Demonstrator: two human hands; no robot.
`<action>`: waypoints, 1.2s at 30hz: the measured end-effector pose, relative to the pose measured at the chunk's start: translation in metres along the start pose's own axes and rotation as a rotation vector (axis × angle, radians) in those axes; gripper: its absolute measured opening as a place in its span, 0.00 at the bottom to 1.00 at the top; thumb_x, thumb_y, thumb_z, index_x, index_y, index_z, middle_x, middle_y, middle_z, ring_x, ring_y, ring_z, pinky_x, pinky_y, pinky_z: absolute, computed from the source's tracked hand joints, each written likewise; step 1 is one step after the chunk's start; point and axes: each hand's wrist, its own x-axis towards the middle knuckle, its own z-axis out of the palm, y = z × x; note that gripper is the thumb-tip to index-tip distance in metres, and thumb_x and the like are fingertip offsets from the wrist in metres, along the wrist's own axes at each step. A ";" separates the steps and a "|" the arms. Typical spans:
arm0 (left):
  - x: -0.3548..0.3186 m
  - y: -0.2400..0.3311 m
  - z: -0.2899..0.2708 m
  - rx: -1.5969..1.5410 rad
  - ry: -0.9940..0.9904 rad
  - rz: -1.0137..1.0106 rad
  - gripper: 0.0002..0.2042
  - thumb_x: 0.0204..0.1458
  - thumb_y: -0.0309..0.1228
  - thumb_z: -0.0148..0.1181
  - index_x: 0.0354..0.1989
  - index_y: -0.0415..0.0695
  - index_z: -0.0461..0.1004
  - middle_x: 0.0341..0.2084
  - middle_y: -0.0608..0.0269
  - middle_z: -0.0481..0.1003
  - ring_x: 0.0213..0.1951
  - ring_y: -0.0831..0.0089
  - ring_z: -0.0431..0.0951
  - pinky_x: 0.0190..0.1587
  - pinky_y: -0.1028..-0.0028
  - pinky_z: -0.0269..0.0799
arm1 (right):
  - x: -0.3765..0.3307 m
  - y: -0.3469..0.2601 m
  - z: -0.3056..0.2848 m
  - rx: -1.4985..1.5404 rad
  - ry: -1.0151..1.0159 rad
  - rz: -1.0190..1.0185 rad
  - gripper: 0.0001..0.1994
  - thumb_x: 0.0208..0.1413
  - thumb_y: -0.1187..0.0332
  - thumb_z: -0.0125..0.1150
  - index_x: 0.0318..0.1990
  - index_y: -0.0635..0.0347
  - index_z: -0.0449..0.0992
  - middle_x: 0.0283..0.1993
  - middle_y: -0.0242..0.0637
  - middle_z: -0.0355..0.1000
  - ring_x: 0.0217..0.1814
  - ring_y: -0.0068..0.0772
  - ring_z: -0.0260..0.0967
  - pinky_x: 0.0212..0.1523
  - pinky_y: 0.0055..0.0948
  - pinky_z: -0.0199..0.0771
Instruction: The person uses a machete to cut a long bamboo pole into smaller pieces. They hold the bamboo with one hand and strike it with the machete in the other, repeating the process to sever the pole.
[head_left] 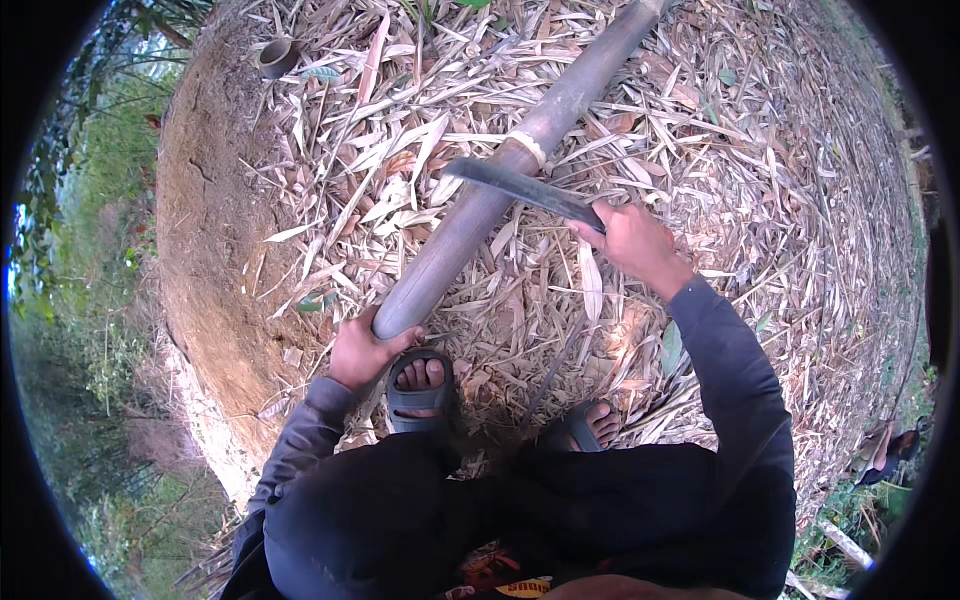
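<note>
A thick grey-brown bamboo pole [455, 235] slants from near my left foot up to the top right. Around its middle runs a pale, cut-looking ring [527, 147] at a joint. My left hand [368, 350] grips the near end of the pole, its fingers partly hidden beneath. In my right hand [632, 240] is the handle of a machete, held to the right of the pole. The dark machete blade [525, 188] points left and crosses over the pole just nearer to me than the ring. Whether the blade touches the bamboo I cannot tell.
Dry bamboo leaves and chips [760, 210] cover the ground. A short hollow bamboo piece [278, 58] lies at the far left, by a bare earth edge [205, 230] with greenery beyond. My sandalled feet [420, 385] are close to the pole's near end. A dark object [888, 455] lies far right.
</note>
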 end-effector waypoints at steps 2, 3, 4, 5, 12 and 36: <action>-0.002 -0.002 -0.002 -0.013 -0.043 -0.022 0.41 0.43 0.59 0.73 0.50 0.29 0.77 0.33 0.37 0.82 0.38 0.53 0.86 0.46 0.60 0.79 | -0.004 0.002 0.011 0.034 0.057 -0.038 0.26 0.68 0.46 0.54 0.40 0.68 0.77 0.20 0.56 0.72 0.26 0.64 0.74 0.30 0.51 0.75; 0.001 -0.004 -0.006 0.007 -0.067 -0.036 0.41 0.43 0.59 0.73 0.50 0.29 0.77 0.34 0.37 0.82 0.39 0.54 0.86 0.46 0.60 0.79 | 0.003 0.005 0.016 0.304 0.104 0.144 0.27 0.68 0.46 0.54 0.37 0.68 0.78 0.20 0.57 0.72 0.25 0.64 0.74 0.29 0.51 0.74; 0.007 -0.004 -0.007 0.016 -0.094 -0.046 0.41 0.43 0.59 0.73 0.51 0.29 0.76 0.34 0.37 0.82 0.40 0.54 0.86 0.47 0.60 0.78 | 0.009 0.015 0.020 0.335 0.167 0.213 0.27 0.68 0.46 0.53 0.36 0.68 0.78 0.21 0.57 0.72 0.25 0.64 0.74 0.29 0.51 0.74; 0.012 -0.002 -0.011 -0.042 -0.164 -0.076 0.41 0.44 0.59 0.73 0.51 0.29 0.76 0.36 0.37 0.81 0.41 0.56 0.85 0.48 0.61 0.78 | 0.013 0.027 0.023 0.363 0.234 0.285 0.27 0.68 0.47 0.53 0.35 0.68 0.78 0.21 0.57 0.72 0.25 0.64 0.74 0.29 0.51 0.73; 0.043 -0.056 -0.063 0.074 -0.269 0.113 0.30 0.52 0.54 0.69 0.46 0.34 0.78 0.32 0.46 0.81 0.36 0.59 0.83 0.45 0.63 0.77 | 0.002 0.052 0.053 0.344 0.307 0.361 0.27 0.69 0.46 0.51 0.34 0.66 0.77 0.22 0.56 0.74 0.27 0.63 0.75 0.32 0.53 0.73; -0.189 -0.226 0.014 0.221 0.464 -0.084 0.30 0.55 0.41 0.65 0.61 0.36 0.65 0.53 0.44 0.70 0.53 0.50 0.72 0.55 0.55 0.67 | -0.018 0.069 0.074 0.154 0.195 0.426 0.25 0.60 0.46 0.62 0.38 0.67 0.73 0.31 0.57 0.77 0.35 0.63 0.77 0.38 0.53 0.76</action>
